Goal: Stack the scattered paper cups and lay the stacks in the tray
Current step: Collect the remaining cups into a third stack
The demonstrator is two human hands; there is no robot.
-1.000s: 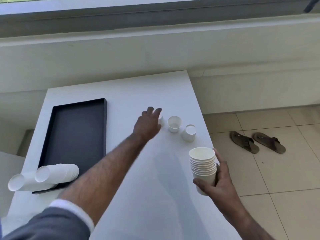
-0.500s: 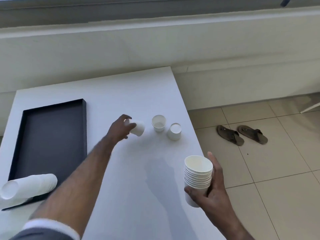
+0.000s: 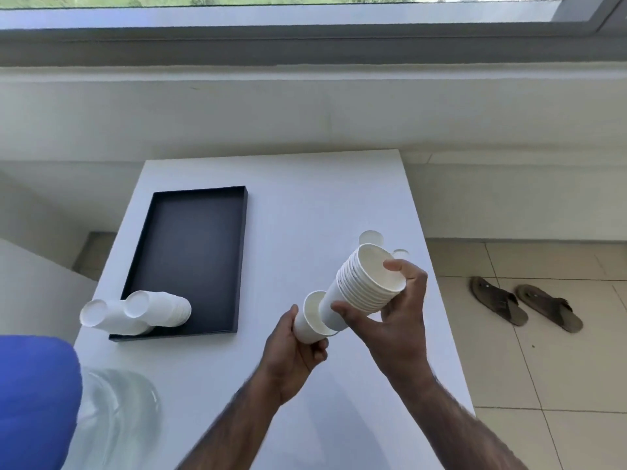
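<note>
My right hand (image 3: 397,310) grips a tilted stack of white paper cups (image 3: 366,283) above the white table (image 3: 305,198). My left hand (image 3: 295,347) holds a single white cup (image 3: 310,320) with its mouth at the bottom of that stack, which sits partly inside it. Two loose cups (image 3: 369,237) (image 3: 400,254) stand behind the stack, mostly hidden by it. A black tray (image 3: 237,266) lies at the table's left. Two cup stacks (image 3: 159,308) (image 3: 108,317) lie on their sides across the tray's near left corner.
A clear glass vessel (image 3: 115,412) and something blue (image 3: 34,398) sit at the near left. A pair of brown sandals (image 3: 522,305) lies on the tiled floor right of the table. A low wall and window ledge run behind the table.
My left hand picked up a loose cup from the table and brought it back under the stack. My right hand tilted the stack toward it. The camera view shifted.
</note>
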